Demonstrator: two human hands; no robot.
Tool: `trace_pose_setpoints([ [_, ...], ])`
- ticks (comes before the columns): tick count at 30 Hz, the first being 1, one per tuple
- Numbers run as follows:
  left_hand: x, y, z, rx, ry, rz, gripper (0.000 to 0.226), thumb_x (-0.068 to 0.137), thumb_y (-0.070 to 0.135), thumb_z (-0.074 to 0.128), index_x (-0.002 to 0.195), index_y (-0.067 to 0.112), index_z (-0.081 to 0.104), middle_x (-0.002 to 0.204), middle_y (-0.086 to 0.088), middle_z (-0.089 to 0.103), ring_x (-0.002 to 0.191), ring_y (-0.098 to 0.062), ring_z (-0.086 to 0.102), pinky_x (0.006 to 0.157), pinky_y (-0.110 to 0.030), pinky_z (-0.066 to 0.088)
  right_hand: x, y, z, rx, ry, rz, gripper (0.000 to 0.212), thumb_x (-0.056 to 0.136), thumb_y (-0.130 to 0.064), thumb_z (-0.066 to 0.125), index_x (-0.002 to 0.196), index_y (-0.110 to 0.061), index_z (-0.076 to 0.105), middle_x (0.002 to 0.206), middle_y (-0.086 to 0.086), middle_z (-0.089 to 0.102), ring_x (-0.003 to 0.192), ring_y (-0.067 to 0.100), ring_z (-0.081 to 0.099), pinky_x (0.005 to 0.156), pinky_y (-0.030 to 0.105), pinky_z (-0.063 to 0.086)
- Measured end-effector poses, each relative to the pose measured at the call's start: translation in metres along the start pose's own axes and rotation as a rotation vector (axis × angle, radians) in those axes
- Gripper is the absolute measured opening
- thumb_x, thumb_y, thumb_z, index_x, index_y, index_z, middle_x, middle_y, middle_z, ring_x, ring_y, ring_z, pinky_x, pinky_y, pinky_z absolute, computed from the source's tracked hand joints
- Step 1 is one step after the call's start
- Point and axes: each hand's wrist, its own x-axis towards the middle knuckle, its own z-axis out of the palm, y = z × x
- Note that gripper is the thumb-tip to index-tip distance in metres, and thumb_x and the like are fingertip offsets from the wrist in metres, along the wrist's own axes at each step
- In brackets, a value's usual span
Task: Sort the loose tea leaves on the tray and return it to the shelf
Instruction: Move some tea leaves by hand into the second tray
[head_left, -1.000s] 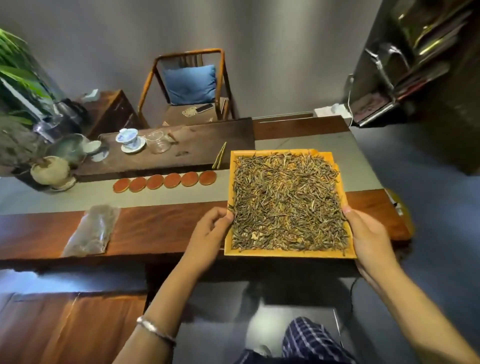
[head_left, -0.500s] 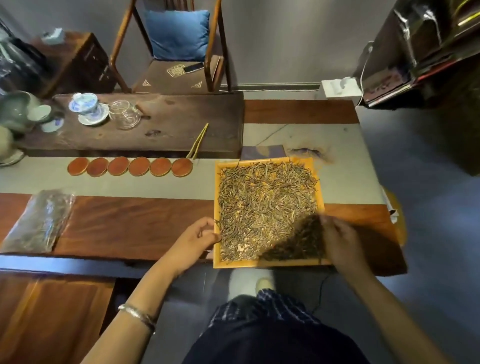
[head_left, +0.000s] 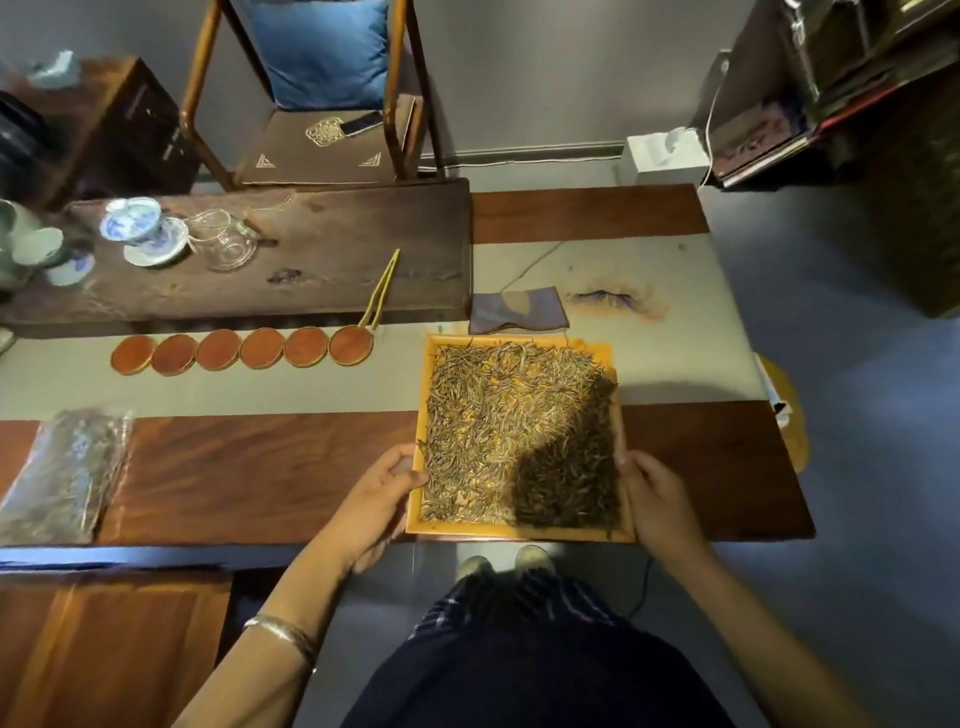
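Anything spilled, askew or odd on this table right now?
Mostly tidy. A few tea leaves poke over the rim of the yellow tray, held by the left hand and right hand. The grey runner bears a brownish mark, stain or print. The bamboo tongs overhang the tea board's edge.

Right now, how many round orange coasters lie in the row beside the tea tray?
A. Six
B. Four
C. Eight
A: six round orange coasters lie in one row on the grey runner, to the left of the yellow tea tray, with a pair of tongs touching the last one.
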Motion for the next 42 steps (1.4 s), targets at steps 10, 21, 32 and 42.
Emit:
trace_pose_setpoints([
  [10, 0.0, -0.005, -0.018, -0.074, 0.023, 0.01, 0.022, 0.09, -0.006, 0.053, 0.108, 0.006, 0.057, 0.096, -0.022, 0.057, 0.077, -0.024, 0.049, 0.062, -0.033, 0.042, 0.002, -0.023, 0.004, -0.343, 0.129, -0.157, 0.025, 0.095, -0.035, 0.05, 0.114, -0.02, 0.057, 0.114, 0.001, 0.057, 0.087, 0.001, 0.058, 0.069, 0.013, 0.044],
  [21, 0.001, -0.021, -0.028, -0.116, 0.032, -0.006, 0.033, 0.086, 0.0, 0.059, 0.118, -0.006, 0.054, 0.11, -0.032, 0.053, 0.095, -0.036, 0.044, 0.072, -0.038, 0.038, 0.013, -0.041, 0.058, -1.151, -0.265, -0.663, 0.062, 0.09, -0.063, 0.034, 0.145, -0.033, 0.036, 0.159, 0.011, 0.016, 0.146, 0.037, 0.01, 0.116, 0.056, -0.001],
  [32, 0.009, -0.032, -0.028, -0.068, 0.043, -0.009, 0.022, 0.087, 0.006, 0.063, 0.109, 0.004, 0.063, 0.102, -0.027, 0.059, 0.096, -0.038, 0.043, 0.069, -0.038, 0.037, 0.047, -0.024, 0.05, -1.17, -0.268, -0.56, 0.065, 0.091, -0.063, 0.032, 0.148, -0.033, 0.027, 0.158, 0.019, 0.015, 0.143, 0.038, 0.019, 0.113, 0.046, 0.015],
  [42, 0.017, -0.038, -0.025, -0.053, 0.042, -0.035, 0.022, 0.09, 0.002, 0.057, 0.111, 0.002, 0.06, 0.101, -0.03, 0.057, 0.096, -0.04, 0.044, 0.075, -0.044, 0.034, 0.077, -0.023, 0.047, -1.161, -0.284, -0.56, 0.05, 0.097, -0.041, 0.047, 0.142, -0.022, 0.042, 0.151, 0.017, 0.031, 0.136, 0.034, 0.034, 0.107, 0.047, 0.037],
])
